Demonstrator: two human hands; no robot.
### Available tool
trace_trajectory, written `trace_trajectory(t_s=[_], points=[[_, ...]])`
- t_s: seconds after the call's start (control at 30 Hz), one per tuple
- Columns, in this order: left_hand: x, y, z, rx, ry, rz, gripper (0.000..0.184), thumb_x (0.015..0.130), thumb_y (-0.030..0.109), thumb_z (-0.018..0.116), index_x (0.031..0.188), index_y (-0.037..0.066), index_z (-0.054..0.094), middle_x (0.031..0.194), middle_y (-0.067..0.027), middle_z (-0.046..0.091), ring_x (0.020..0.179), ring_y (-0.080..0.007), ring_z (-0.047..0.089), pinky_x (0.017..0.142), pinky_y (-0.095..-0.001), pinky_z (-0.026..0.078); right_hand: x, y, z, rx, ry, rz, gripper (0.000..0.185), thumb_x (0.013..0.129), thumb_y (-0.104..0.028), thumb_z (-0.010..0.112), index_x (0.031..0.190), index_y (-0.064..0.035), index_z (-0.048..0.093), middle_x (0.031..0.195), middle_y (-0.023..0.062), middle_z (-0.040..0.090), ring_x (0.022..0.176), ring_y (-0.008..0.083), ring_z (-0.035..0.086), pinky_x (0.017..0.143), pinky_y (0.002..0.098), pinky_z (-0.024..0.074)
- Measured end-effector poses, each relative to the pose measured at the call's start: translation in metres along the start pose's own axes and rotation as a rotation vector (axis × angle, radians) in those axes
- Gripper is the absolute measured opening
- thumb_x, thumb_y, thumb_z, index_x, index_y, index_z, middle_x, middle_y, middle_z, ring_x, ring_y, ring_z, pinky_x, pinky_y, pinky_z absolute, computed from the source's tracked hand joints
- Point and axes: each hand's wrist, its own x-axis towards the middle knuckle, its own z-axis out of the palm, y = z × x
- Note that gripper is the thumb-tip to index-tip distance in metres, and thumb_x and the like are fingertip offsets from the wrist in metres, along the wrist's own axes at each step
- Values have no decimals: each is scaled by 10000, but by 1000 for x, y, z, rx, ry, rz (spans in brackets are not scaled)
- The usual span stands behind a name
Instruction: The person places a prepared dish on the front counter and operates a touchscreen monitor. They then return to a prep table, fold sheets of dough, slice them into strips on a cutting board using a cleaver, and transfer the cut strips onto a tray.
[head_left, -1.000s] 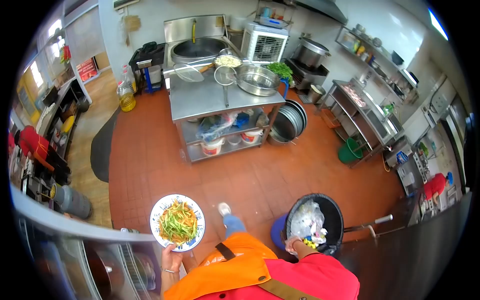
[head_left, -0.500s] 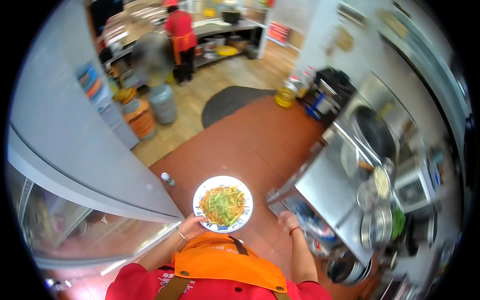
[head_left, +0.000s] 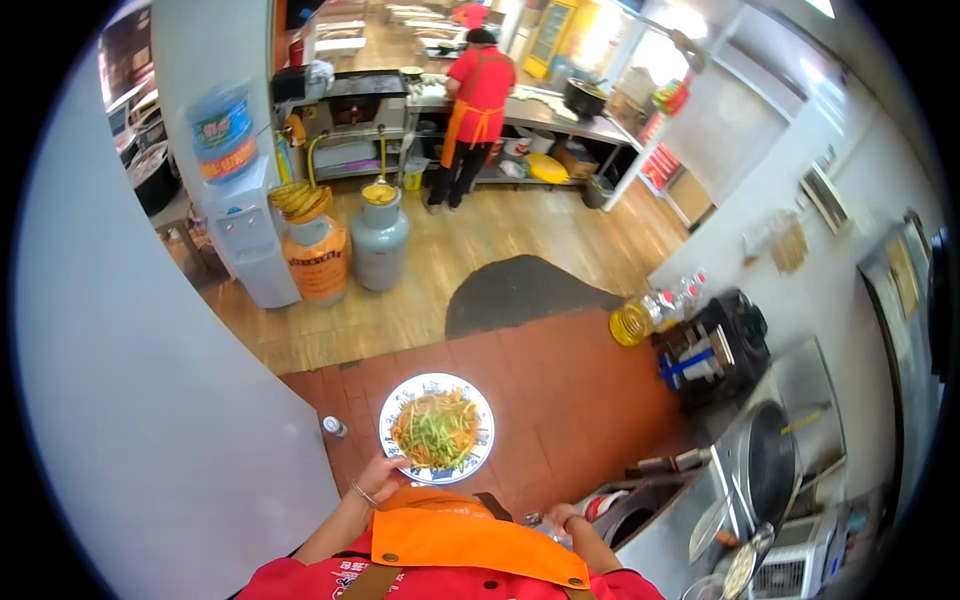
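just ahead of the orange apron (head_left: 470, 545), over the red tiled floor (head_left: 560, 400), holding out a white plate with a blue-patterned rim (head_left: 485, 425) by its near left edge. gripping there with the left hand (head_left: 380, 474), partly closed, with thumb at the rim and other fingers mostly hidden beneath, likely to stay clear of the food. carrying on the plate a heap of shredded food (head_left: 437, 430), green over orange, piled short of the rim, perhaps to leave a clean border for gripping. holding it roughly level, presumably to stop the shreds sliding. letting the right hand (head_left: 562, 516) hang low near the metal surface (head_left: 655, 560), apart from the plate, probably unneeded for a one-handed load; cannot tell how far open or whether holding anything. beyond, showing oil bottles (head_left: 632, 323) near the wall, maybe set there off the walkway; to the left, a small container (head_left: 335, 427) on the floor beside a pale panel (head_left: 200, 400); farther off, an orange gas cylinder (head_left: 318, 262) beside a grey cylinder (head_left: 380, 250).
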Motion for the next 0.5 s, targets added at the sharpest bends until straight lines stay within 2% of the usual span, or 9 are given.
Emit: trace_trajectory(t_s=[0.03, 0.1, 0.2, 0.27, 0.37, 0.43, 0.47, 0.5], points=[[34, 40, 3, -23, 43, 18, 485, 847, -43, 569, 1311, -25, 433, 1216, -160, 590, 1059, -275, 636, 896, -429, 568, 39, 33, 10, -44, -123, 24, 300, 831, -308, 540, 945, -118, 742, 1013, 149, 708, 960, 311, 685, 801, 442, 542], [83, 92, 3, -80, 76, 125, 490, 838, -61, 558, 1309, -25, 427, 1206, -167, 591, 1059, -290, 633, 889, -445, 569, 91, 80, 13, -81, -234, 29, 366, 854, -375, 512, 1005, -127, 734, 1090, 142, 694, 1021, 306, 670, 848, 442, 526], [122, 150, 3, -120, 153, 197, 531, 822, -80, 557, 1326, 0, 414, 1227, -165, 580, 1074, -302, 624, 882, -475, 566, 126, 112, -44, -119, -179, 3, 491, 896, -511, 457, 1086, -137, 712, 1174, 128, 670, 1097, 299, 642, 925, 445, 494], [174, 202, -13, -127, 210, 250, 555, 814, -86, 559, 1338, 14, 406, 1241, -163, 572, 1083, -308, 619, 884, -490, 561, 172, 135, -80, -396, 591, -191, 435, 839, -421, 519, 1101, -134, 714, 1150, 130, 681, 1060, 264, 660, 858, 431, 521], [197, 230, -27, -230, 260, 312, 607, 794, -106, 548, 1364, 35, 393, 1277, -162, 549, 1132, -320, 589, 890, -516, 550, 214, 121, -262, -282, -403, 1, 381, 872, -433, 562, 1105, -174, 715, 1134, 85, 699, 1065, 253, 662, 818, 453, 555], [246, 293, -9, -283, 341, 440, 613, 796, -105, 534, 1375, 36, 389, 1289, -160, 542, 1162, -321, 571, 919, -506, 539, 328, 160, -374, -739, -563, -145, 355, 834, -387, 630, 1119, -195, 720, 1110, 54, 711, 1046, 222, 670, 737, 461, 581], [274, 320, -20, -294, 349, 453, 611, 807, -95, 502, 1393, 22, 375, 1326, -167, 523, 1210, -328, 542, 987, -497, 504, 391, 178, -438, -660, -510, -48, 342, 796, -356, 671, 1096, -203, 731, 1095, 37, 713, 1028, 207, 673, 696, 466, 584], [286, 337, -21, -333, 363, 495, 607, 812, -88, 497, 1396, 16, 372, 1339, -169, 516, 1219, -331, 537, 1002, -493, 494, 438, 193, -487, -579, -454, 44, 337, 757, -325, 712, 1072, -211, 743, 1079, 20, 716, 1010, 191, 676, 655, 472, 587]])
